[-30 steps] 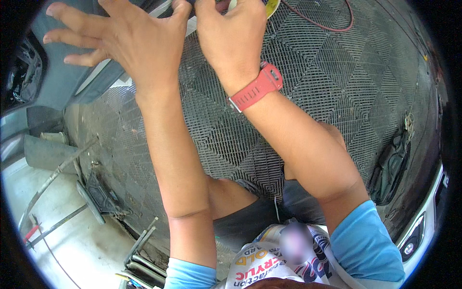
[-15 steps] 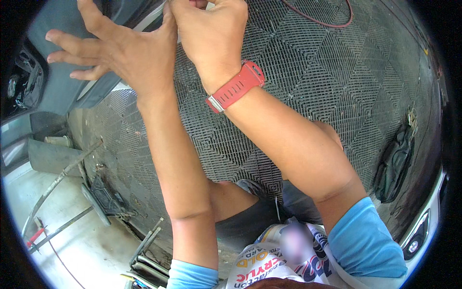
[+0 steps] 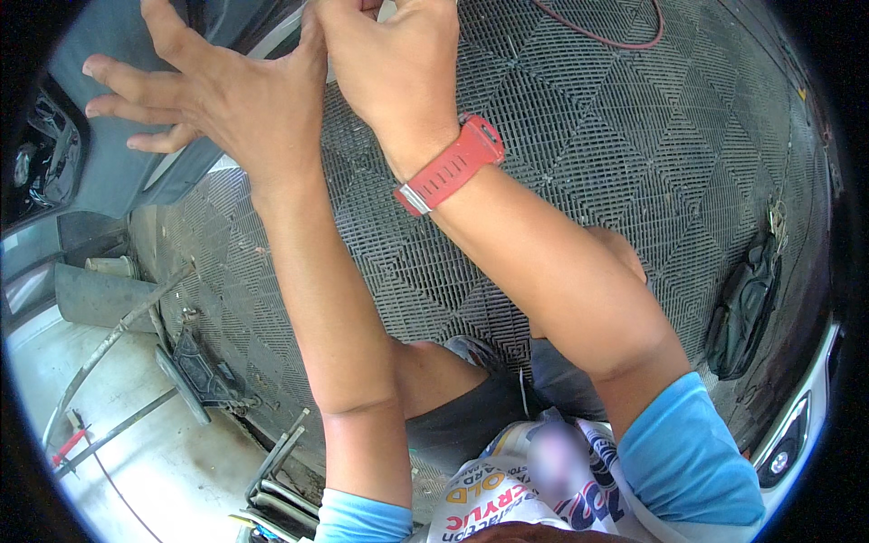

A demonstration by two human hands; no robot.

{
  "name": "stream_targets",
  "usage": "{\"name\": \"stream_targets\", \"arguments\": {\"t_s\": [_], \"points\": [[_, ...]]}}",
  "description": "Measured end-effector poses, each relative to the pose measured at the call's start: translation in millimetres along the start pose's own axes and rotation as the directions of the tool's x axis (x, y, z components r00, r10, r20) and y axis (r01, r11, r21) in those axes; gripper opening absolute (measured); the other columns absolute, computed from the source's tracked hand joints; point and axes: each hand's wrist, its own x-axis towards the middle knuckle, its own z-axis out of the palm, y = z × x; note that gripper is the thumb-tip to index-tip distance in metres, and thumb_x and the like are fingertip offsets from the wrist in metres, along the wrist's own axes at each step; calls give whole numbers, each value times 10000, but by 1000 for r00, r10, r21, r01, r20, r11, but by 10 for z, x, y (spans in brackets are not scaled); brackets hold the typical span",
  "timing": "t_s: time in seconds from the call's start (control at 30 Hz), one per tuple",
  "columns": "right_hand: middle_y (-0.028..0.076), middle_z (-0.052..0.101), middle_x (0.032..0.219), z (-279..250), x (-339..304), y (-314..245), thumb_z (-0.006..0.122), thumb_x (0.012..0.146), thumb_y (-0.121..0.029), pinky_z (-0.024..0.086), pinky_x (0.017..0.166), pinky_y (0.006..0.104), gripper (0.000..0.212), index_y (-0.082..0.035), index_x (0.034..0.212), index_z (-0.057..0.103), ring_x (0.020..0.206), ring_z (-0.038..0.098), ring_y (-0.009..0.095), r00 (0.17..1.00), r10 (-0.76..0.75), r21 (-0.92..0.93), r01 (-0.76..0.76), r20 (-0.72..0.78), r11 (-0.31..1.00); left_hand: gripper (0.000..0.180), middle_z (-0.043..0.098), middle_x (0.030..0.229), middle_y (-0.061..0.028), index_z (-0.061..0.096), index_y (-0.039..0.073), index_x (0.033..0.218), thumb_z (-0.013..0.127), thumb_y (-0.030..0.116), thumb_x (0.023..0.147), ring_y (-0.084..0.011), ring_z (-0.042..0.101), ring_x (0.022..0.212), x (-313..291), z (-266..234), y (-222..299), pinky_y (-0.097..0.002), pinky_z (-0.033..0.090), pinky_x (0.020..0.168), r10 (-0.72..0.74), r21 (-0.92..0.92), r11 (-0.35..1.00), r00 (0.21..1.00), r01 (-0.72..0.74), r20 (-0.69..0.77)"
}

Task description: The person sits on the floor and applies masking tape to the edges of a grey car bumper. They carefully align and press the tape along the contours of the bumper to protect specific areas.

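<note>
Spread against a dark grey panel, my left hand (image 3: 235, 104) has its fingers stretched apart. The thumb points up beside my right hand (image 3: 403, 77), and the two hands meet or nearly meet at the top edge. My right hand is closed, its fingers curled, with the fingertips cut off by the picture's upper edge. A small pale bit shows by its fingers, but I cannot make out what they hold. The dark grey panel (image 3: 100, 145), which looks like part of a vehicle, lies behind and left of my left hand.
Black grid matting (image 3: 579, 181) covers the floor. A reddish hose (image 3: 625, 45) curves at the top. On the right lie a black bag (image 3: 747, 303) and a white vehicle's edge with a lamp (image 3: 783, 452). Metal stands (image 3: 204, 371) and a bent pipe (image 3: 100, 348) are at left.
Both hands have shifted very slightly left, and my right wrist has turned a little. Their finger poses look the same.
</note>
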Motion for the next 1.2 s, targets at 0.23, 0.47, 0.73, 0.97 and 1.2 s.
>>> {"name": "stream_targets", "arguments": {"t_s": [0.23,0.47,0.73,0.97,1.2], "points": [[225,767,890,-32,-80,141,576,933,-87,562,748,313,300,33,1137,759,787,735,215,997,-50,12,51,-54,999,1331,21,1617,-351,239,217,1612,929,670,568,-684,-86,1463,9,2,8,-904,66,1017,32,-15,999,999,-32,-9],[140,687,718,-237,-173,-36,527,951,-64,496,635,346,232,44,1006,725,645,637,178,983,-82,-101,66,-163,993,1383,-21,1625,-371,243,176,1617,926,710,539,-683,-101,1461,38,8,46,-893,60,1032,-15,2,1000,1000,15,-23],[140,689,768,-439,-146,-114,547,940,-53,504,689,349,203,46,1011,710,701,650,206,975,-141,-170,112,-172,979,1380,-76,1686,-259,227,130,1633,923,689,580,-635,-131,1488,-25,34,-48,-859,58,1069,-11,-6,1000,997,11,-76],[147,703,824,-605,-70,-241,561,938,-64,515,714,350,196,44,1028,697,729,661,236,985,-74,-168,48,-155,985,1391,-11,1663,-296,209,114,1626,944,653,576,-597,-91,1508,-36,-82,-59,-847,72,1090,85,76,994,995,-81,-49],[160,719,856,-695,-18,-258,574,943,-76,529,718,360,179,30,1012,700,745,680,247,993,46,-132,-61,-112,989,1355,-60,1645,-360,179,139,1644,937,564,604,-636,-116,1487,125,-124,297,-855,50,1080,96,168,981,995,-98,22]]}}
